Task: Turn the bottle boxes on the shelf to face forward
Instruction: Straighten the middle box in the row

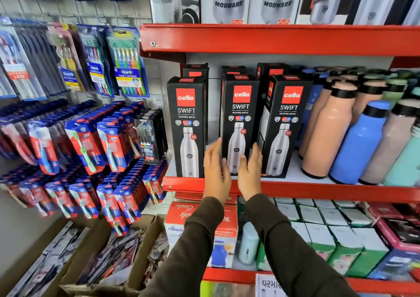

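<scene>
While the left hand [214, 171] cups the left edge of the middle bottle box [238, 124], its fingers lie loosely together with the thumb against the front face. Just right of them, the right hand [250, 174] presses fingers along the box's right side, thumb in front. Both dark-sleeved forearms reach upward. Neighbouring boxes stand either side on the red shelf [318, 188].

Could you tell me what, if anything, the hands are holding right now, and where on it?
Both hands hold the middle bottle box by its lower part: left hand on its left side, right hand on its right.
</scene>
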Tool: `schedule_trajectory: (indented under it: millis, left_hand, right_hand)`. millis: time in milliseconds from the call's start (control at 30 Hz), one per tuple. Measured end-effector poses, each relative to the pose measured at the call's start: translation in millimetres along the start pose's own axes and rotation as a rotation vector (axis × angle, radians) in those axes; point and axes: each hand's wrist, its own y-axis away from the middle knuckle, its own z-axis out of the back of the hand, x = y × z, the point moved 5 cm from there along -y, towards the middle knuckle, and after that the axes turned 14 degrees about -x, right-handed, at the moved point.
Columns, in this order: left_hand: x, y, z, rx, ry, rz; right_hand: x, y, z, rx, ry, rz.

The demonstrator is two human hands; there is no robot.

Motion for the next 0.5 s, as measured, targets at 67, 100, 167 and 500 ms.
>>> schedule_trajectory:
  millis: [67, 100, 167, 500]
  left_hand:
    - [5, -3, -15, 0.038, -0.036, 0.117]
    - [11, -5, -22, 0.052, -0.048, 0.202]
    - [25, -10, -31, 0.077, -0.047, 0.374]
    - [49, -17, -36, 0.064, -0.06, 0.561]
  right_hand:
    - [-7, -10, -1, 0.06, -0.022, -0.079]
    - [-11, -14, -1, 0.091, -0.031, -0.116]
    - [-18, -22, -2, 0.149, -0.02, -0.164]
    - [-30, -35, 4, 0.162, -0.031, -0.162]
